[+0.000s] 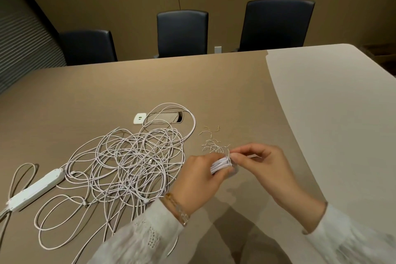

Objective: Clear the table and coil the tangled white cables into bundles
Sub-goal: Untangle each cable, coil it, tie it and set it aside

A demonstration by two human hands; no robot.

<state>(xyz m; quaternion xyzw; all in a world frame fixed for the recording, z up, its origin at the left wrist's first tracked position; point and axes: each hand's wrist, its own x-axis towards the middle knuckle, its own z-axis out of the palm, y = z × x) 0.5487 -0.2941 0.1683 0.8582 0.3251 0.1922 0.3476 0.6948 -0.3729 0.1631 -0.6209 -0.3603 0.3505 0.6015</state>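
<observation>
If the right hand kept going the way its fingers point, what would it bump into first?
The right hand points left, so it would most likely meet the coiled bundle held by the left hand; they practically touch already.

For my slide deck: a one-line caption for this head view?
Left hand holds a coiled cable bundle while right hand twists a wire tie on it, tangled white cables alongside.

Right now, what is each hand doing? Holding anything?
Left hand: grips a small coiled cable bundle.
Right hand: pinches a thin twist tie at the bundle.
</observation>
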